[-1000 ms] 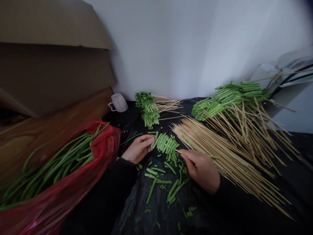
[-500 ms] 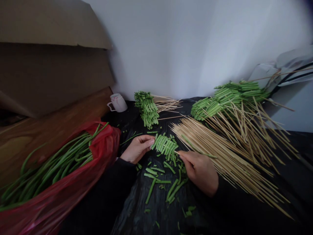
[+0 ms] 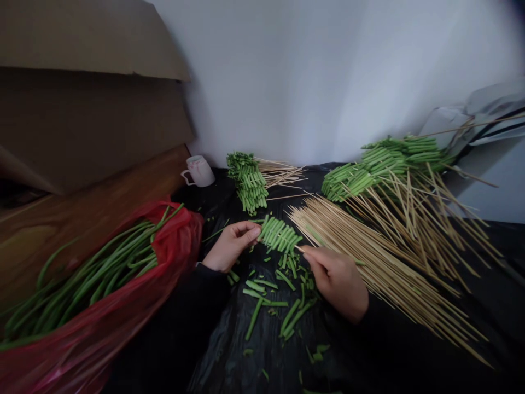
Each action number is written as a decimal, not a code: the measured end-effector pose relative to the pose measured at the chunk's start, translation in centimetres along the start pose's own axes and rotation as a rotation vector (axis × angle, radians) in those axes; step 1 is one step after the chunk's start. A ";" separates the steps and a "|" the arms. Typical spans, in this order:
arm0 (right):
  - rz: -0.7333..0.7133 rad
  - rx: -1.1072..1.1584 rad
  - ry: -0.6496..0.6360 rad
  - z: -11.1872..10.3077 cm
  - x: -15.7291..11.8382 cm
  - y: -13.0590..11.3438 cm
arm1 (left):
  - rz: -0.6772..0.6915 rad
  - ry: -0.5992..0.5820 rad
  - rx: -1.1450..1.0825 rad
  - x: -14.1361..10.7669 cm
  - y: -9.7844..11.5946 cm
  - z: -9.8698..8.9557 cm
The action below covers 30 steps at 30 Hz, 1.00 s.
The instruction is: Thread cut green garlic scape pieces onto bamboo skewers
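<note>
A row of cut green bean pieces is threaded side by side on a skewer between my hands. My left hand pinches the bean piece at the row's left end. The skewer's right end is held by my right hand, its fingers closed around it. Loose bean pieces and small scraps lie below on black plastic. To the right is a wide bundle of bare skewers, partly behind my right hand.
Filled skewers are piled at the back centre and back right. A red bag of long beans lies left. A white mug and cardboard box stand behind, near the wall.
The threaded bean row has risen slightly and now tilts down more toward the right. Both hands have shifted slightly, still holding its ends.
</note>
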State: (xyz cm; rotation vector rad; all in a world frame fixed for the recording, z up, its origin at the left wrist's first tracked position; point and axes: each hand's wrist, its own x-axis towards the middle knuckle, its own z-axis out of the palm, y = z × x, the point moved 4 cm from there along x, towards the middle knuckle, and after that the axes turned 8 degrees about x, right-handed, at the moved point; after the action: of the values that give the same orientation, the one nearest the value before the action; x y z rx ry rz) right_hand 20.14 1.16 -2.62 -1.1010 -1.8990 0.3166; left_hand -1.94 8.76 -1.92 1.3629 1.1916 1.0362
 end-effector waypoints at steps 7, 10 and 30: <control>-0.006 -0.013 0.084 -0.8 0.3 0.2 | 0.108 0.248 0.383 0.3 0.8 -3.2; -0.005 -0.017 0.066 -0.7 0.3 0.2 | 0.140 0.228 0.599 0.3 0.5 -3.2; -0.021 -0.010 0.056 -0.5 0.1 0.3 | 0.265 0.254 0.899 -0.1 0.9 -2.1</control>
State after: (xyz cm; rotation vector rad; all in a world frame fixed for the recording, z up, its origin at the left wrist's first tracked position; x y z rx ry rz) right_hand 20.67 1.31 -2.51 -1.0852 -1.8637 0.2622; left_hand -3.92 8.92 -0.75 2.1666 1.8214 0.8923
